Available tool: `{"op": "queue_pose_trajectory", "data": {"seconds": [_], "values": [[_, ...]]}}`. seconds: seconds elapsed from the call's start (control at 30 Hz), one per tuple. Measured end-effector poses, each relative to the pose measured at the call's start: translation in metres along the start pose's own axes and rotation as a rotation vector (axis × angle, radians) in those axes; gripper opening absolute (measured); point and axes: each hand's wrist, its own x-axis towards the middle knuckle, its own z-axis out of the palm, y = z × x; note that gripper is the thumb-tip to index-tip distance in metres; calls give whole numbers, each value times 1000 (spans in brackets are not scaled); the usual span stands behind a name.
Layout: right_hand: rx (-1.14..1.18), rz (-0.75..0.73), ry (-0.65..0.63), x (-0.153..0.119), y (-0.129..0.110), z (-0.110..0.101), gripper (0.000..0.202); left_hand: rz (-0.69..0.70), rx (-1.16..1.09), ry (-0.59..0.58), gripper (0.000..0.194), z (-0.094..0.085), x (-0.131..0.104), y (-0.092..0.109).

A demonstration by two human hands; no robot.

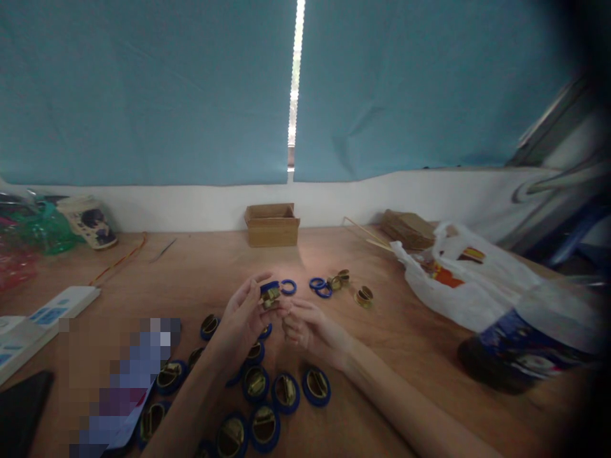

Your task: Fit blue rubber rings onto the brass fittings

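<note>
My left hand point(245, 315) is closed round a round brass clip point(271, 296) with a blue ring along its upper edge. The fingertips of my right hand point(310, 324) pinch at the lower right side of that same clip, with the other fingers curled. Just beyond the hands lies a loose blue ring point(288, 287). Several brass clips seated in blue rings point(286, 392) are spread over the table below and left of my hands; my left forearm hides some. To the right are more blue rings point(319, 287) and bare brass clips point(364, 296).
A small open cardboard box point(272, 231) stands by the wall. On the right are a white plastic bag point(458, 299) and a dark drink bottle point(520, 353) on its side. A power strip point(52, 318) and a patterned paper cup point(90, 222) are on the left.
</note>
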Motion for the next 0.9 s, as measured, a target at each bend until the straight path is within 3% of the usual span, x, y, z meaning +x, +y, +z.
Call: {"op": "queue_pose_trajectory", "data": {"seconds": [0.2, 0.6, 0.9], "values": [[-112, -25, 5, 2, -2, -3, 19, 14, 18, 20, 44, -2, 2, -2], [-253, -70, -35, -2, -1, -4, 32, 57, 83, 3, 42, -4, 2, 1], [-238, -147, -11, 3, -16, -10, 34, 273, 484, 118, 59, -8, 6, -1]]}}
